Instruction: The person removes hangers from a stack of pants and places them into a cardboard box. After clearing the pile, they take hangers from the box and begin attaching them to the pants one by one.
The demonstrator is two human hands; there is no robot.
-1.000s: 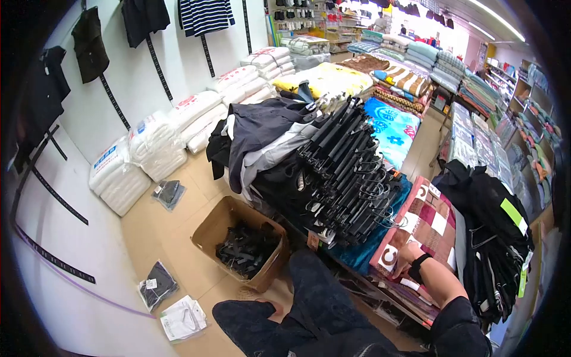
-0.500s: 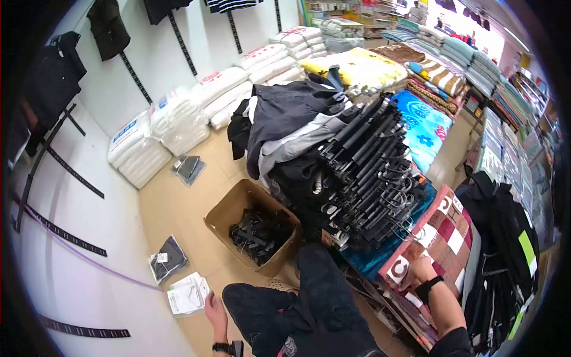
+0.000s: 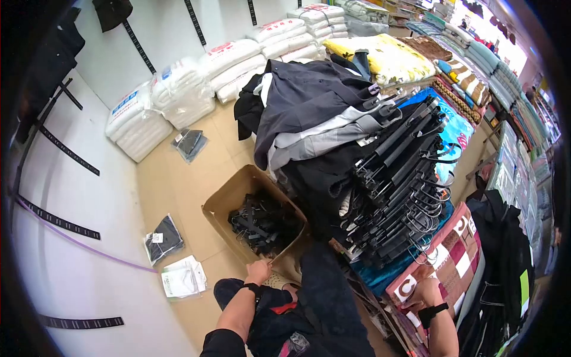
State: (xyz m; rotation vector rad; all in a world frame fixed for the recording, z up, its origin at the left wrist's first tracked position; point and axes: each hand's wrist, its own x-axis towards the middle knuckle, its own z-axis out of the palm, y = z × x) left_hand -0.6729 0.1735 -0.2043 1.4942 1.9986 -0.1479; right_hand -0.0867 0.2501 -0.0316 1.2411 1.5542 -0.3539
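Observation:
My left hand is closed on the near rim of an open cardboard box. Inside the box lies a tangle of black clip hangers. On the right, my right hand rests with curled fingers on a folded red and pink checked blanket; anything inside the fingers is hidden. Beyond that hand, a dense stack of black hangers with metal hooks lies on the piled goods. Next to the stack is a heap of grey and black clothes.
On the floor lie a packaged dark garment, a white package and another dark packet. White wrapped bundles line the wall. Black garments lie at the right, and a yellow blanket sits behind the clothes.
My left hand has moved from beside the white package, up and right, onto the box rim. My right hand stays on the checked blanket. The view has shifted slightly.

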